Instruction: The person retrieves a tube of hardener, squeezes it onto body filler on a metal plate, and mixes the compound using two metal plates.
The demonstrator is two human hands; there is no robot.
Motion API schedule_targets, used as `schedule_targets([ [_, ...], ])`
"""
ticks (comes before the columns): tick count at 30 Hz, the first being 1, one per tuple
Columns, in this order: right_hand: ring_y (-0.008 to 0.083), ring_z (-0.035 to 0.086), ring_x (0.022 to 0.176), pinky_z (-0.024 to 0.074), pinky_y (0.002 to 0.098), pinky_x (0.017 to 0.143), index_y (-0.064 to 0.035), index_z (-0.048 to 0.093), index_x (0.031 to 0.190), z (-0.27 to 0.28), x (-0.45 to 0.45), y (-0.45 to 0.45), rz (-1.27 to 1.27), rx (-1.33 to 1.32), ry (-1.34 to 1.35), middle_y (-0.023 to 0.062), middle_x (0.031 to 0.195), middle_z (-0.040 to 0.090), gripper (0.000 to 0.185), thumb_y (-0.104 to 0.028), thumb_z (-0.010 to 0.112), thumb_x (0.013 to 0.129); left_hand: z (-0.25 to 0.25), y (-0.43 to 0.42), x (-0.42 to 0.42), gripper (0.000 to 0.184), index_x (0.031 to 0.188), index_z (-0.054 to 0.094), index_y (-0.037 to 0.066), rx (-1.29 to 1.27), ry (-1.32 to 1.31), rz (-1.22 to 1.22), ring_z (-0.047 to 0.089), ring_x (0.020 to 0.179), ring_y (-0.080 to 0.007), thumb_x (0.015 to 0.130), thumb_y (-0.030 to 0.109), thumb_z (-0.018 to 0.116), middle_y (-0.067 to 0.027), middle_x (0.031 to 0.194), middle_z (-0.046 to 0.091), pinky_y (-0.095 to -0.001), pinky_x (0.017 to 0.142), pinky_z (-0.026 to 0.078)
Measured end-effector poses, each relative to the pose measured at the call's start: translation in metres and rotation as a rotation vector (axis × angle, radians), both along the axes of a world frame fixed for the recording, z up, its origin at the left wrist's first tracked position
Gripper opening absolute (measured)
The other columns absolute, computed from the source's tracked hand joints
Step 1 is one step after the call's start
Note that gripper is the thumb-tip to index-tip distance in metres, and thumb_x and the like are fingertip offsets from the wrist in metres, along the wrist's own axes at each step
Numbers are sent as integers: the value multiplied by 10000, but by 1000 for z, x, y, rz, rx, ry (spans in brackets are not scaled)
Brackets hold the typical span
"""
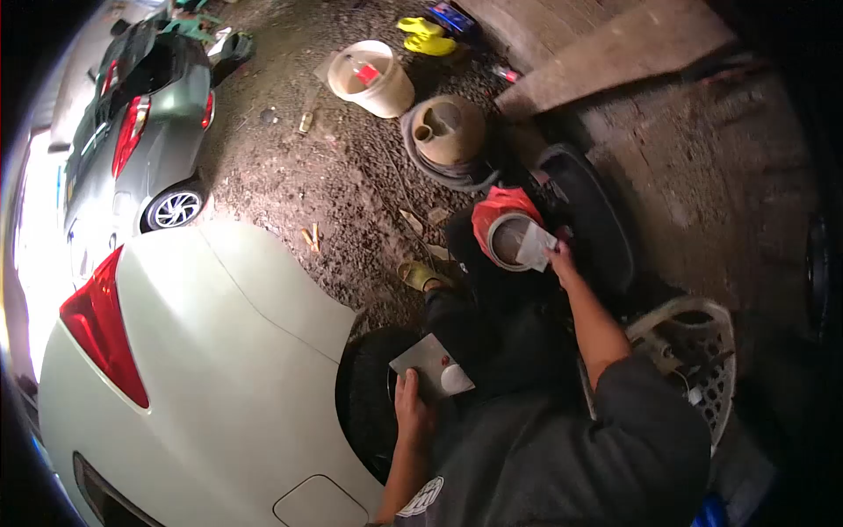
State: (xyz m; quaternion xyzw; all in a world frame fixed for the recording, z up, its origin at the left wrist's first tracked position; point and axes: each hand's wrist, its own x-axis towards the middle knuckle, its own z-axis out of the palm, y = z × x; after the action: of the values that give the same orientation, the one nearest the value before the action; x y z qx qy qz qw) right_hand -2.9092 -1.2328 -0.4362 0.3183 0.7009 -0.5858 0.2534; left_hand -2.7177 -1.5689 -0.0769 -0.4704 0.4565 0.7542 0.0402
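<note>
My left hand [413, 406] is closed on the edge of a flat, greyish mixing plate [420, 362]. On this plate lie a round dollop of white paste [452, 379] and a small dark-red dab [445, 360]. Farther forward, my right hand [562, 257] grips a thin, pale, flat spreader [535, 247]. The spreader overlaps the mouth of an open round tin [506, 243]; whether it touches the contents I cannot tell. Brownish-grey material shows inside the tin, and a red plastic bag [502, 201] bunches around its far side.
A white car [237, 351] with a red tail light stands close on the left. Ahead are a beige jug [452, 132], a white bucket [391, 92] and yellow clogs [426, 37] on gravelly ground. A dark bumper-like panel [597, 211] and a plastic chair [716, 325] are right.
</note>
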Motion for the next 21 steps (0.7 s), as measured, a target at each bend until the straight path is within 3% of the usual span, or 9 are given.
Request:
schedule_targets([
  [2, 187, 606, 1017, 512, 357, 817, -63, 565, 1261, 49, 4, -7, -8, -74, -49, 50, 1151, 625, 392, -216, 706, 929, -14, -26, -9, 495, 1432, 454, 41, -55, -9, -80, 584, 1212, -322, 1050, 341, 552, -158, 1342, 565, -440, 1051, 457],
  [5, 166, 604, 982, 524, 355, 806, -83, 571, 1215, 77, 17, -10, 80, 9, 46, 36, 1116, 619, 295, -192, 655, 953, -12, -70, -43, 475, 1446, 456, -10, -865, 110, -749, 541, 1294, -316, 1087, 301, 460, -202, 1373, 566, -353, 1109, 391],
  [8, 153, 608, 950, 519, 345, 815, -75, 567, 1194, 150, 15, -39, 142, 38, 68, 41, 1069, 627, 263, -145, 625, 947, 40, -98, -143, 478, 1482, 443, -4, -33, -95, -34, 494, 1356, -344, 1097, 280, 434, -278, 1438, 507, -373, 1135, 368],
  [9, 149, 608, 933, 513, 338, 817, -70, 565, 1187, 156, 18, -46, 176, 78, 137, 42, 1052, 628, 256, -127, 617, 943, 33, -123, -150, 492, 1447, 461, -18, -314, 70, -262, 522, 1316, -325, 1075, 303, 485, -232, 1404, 535, -383, 1114, 392],
  [11, 142, 592, 931, 489, 305, 834, -71, 577, 1157, 205, 10, -89, 15, -101, 227, 30, 1029, 620, 224, -123, 600, 941, -16, -175, -168, 534, 1375, 499, -48, -902, 399, -681, 577, 1236, -288, 1031, 350, 589, -139, 1335, 591, -403, 1070, 440],
  [13, 152, 583, 984, 474, 334, 899, -47, 581, 1148, 236, -7, -134, -37, -171, 241, 19, 1033, 621, 213, -122, 577, 949, -11, -199, -205, 677, 1506, 376, -61, 59, 389, -180, 436, 1406, -335, 1046, 408, 539, -270, 1498, 451, -387, 1136, 367],
  [15, 161, 598, 1011, 473, 334, 923, -52, 601, 1155, 244, -35, -186, -122, -235, 231, 24, 1042, 633, 229, -156, 600, 951, 37, -232, -235, 669, 1504, 384, -54, 152, 308, -62, 451, 1394, -337, 1036, 391, 559, -263, 1484, 471, -399, 1136, 371],
  [18, 190, 637, 995, 520, 358, 896, -50, 595, 1209, 285, -79, -274, -126, -547, 158, 49, 1092, 655, 268, -140, 610, 956, 11, -285, -254, 597, 1498, 409, -14, -145, 477, -193, 473, 1372, -351, 1032, 319, 575, -241, 1412, 544, -443, 1139, 374],
  [21, 197, 655, 1010, 541, 371, 898, -57, 616, 1233, 320, -108, -336, 6, -612, 247, 74, 1126, 670, 290, -69, 607, 943, 36, -321, -271, 510, 1414, 471, 1, -20, 676, -4, 559, 1261, -296, 1014, 289, 603, -157, 1289, 616, -432, 1080, 437],
])
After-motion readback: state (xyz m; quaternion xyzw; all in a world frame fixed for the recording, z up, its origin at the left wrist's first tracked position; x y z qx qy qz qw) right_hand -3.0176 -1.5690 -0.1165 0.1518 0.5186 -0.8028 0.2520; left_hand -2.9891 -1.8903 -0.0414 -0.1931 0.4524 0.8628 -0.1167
